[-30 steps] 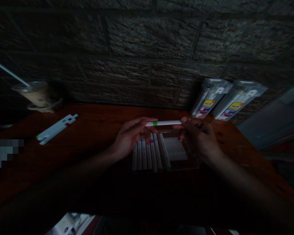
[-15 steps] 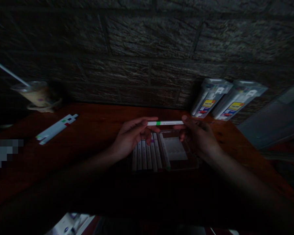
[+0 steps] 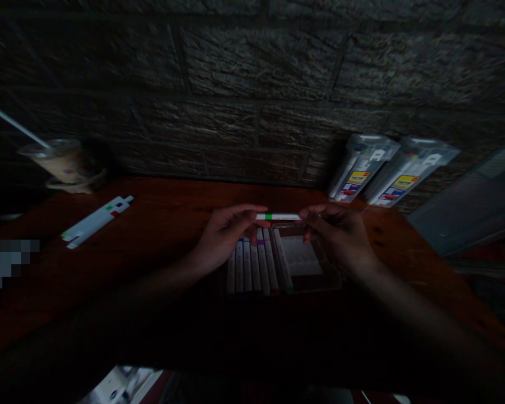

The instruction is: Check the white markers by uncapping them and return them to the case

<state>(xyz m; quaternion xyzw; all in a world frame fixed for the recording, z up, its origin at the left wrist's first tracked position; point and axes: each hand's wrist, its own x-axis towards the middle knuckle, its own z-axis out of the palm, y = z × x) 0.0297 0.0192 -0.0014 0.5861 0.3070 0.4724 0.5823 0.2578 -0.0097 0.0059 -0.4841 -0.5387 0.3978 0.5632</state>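
Now, mid-frame, the right hand (image 3: 340, 230) sits nearer the left hand (image 3: 225, 233); both still pinch the marker (image 3: 283, 216), keeping it 2-handed.

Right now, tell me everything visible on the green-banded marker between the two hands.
The marker is a slim, straight white stick, apparently plastic, with a bright green band left of its middle and small dark print, too small to read. It lies roughly level across the view, seemingly raised above the far edge of the open clear case. The left hand pinches one end, the right hand the other; fingers hide both tips.
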